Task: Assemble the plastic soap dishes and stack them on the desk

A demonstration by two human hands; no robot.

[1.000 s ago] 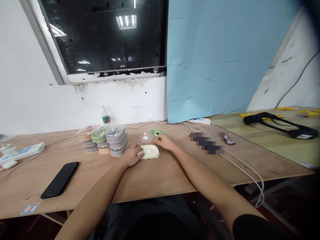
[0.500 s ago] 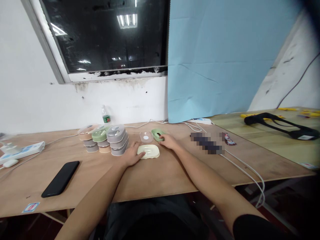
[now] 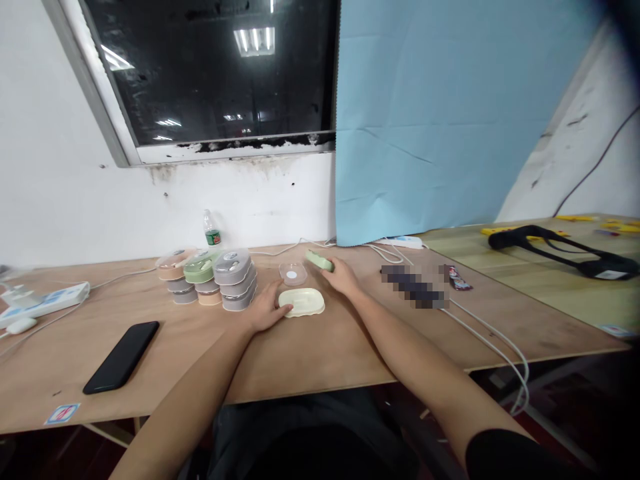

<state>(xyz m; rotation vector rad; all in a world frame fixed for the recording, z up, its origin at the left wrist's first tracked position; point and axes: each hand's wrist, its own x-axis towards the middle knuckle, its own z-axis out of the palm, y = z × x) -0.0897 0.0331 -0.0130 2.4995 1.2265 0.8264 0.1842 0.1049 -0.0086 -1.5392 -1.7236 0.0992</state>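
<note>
A shallow cream oval dish (image 3: 306, 303) lies on the table in front of me. My left hand (image 3: 264, 310) is at its left end, thumb over the rim and fingers bent along the outer side. Farther back, my right hand (image 3: 342, 276) grips a light green oval dish (image 3: 318, 261), tilted up on edge so that its inside is hidden. Between the hands, a clear lid (image 3: 293, 274) with a white round spot rests on the wood. Left of my left hand stand stacked oval boxes (image 3: 235, 283) in grey, green and peach with clear tops.
A black phone (image 3: 121, 358) lies at the front left. Behind the stacks is a small plastic bottle (image 3: 211, 230). Power strips (image 3: 47, 307) and white cables (image 3: 490, 333) run along the table. A small wrapper (image 3: 457, 278) and a black frame-like object (image 3: 565, 252) are at the right.
My right hand has turned the green dish up on edge, and its open inside no longer shows. The cream dish has shifted slightly right, with my left hand still at its end.
</note>
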